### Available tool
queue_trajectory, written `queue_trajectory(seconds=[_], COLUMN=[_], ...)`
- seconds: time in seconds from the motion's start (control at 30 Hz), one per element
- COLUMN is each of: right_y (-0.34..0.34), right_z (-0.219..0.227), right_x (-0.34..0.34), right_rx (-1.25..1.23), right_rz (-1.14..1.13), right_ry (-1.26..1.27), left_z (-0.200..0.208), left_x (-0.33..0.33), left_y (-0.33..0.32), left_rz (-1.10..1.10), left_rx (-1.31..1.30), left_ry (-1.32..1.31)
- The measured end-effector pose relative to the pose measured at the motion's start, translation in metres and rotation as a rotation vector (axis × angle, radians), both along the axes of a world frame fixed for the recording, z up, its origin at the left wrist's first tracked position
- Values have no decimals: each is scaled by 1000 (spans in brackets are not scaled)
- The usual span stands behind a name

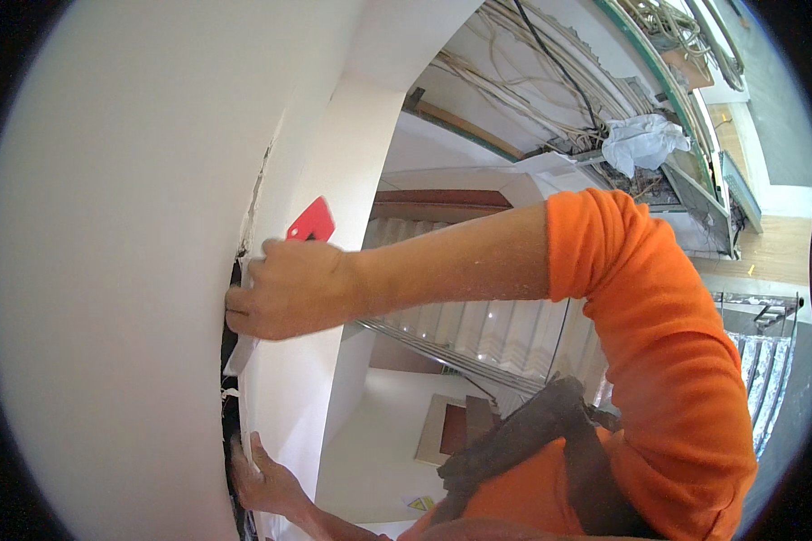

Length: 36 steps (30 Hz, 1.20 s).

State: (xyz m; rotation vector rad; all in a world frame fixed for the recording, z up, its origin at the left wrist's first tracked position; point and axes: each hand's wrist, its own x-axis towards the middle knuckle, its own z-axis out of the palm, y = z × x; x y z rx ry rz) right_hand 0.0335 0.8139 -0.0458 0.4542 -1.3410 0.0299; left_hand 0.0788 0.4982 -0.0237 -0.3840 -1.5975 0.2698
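Note:
My right hand [289,290], at the end of an orange-sleeved arm, is closed in a fist against a dark gap [231,410] running along the white wall. A flat red plate with a small hole [314,221], like a plastic scraper, juts from the thumb side of that fist. Below the fist, a pale strip [240,356] lies in the gap. Lower down, my left hand [269,482] has its fingers inside the gap and its thumb up along the edge of a white panel [284,397]. Its fingertips are hidden.
Beyond the panel, loose cables [505,68] and a crumpled white cloth [642,142] lie by a green-edged frame [663,72]. Ribbed pale panels [492,334] and a metal rail [433,356] are beneath my right arm. The broad white wall [117,270] fills the left.

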Motion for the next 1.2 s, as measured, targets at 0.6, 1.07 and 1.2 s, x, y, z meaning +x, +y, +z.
queue_trajectory(seconds=[0.6, 1.07, 1.2], right_y=[13, 24, 34], right_z=[13, 12, 9], right_x=[10, 15, 10], right_rx=[111, 142, 117], right_rz=[168, 133, 149], right_ry=[-255, -310, -199], left_z=[15, -1, 0], left_x=[7, -9, -15], left_y=[137, 128, 121], left_rz=[-1, -91, -182], left_rx=[135, 217, 102], left_ry=[-178, -42, 35])
